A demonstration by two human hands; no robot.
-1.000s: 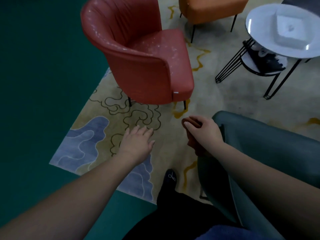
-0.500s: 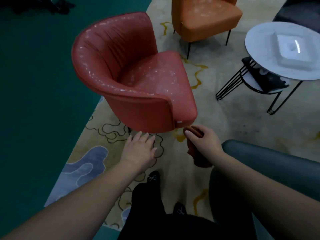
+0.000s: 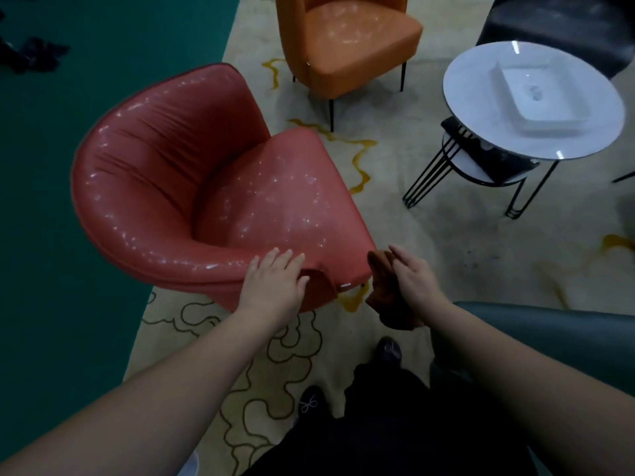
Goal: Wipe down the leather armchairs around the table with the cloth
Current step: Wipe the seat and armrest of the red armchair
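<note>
Judged soft, light, best bunched in the palm: brown cloth (image 3: 388,290) gripped in right hand (image 3: 414,286) just beside red armchair (image 3: 206,194), left hand (image 3: 273,283) flat-fingered on its arm.

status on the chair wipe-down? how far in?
Done: nothing that can be told. In hand: left hand rests on the red armchair arm, right hand holds the cloth at its seat corner. Left: red seat speckled white; orange armchair too.
</note>
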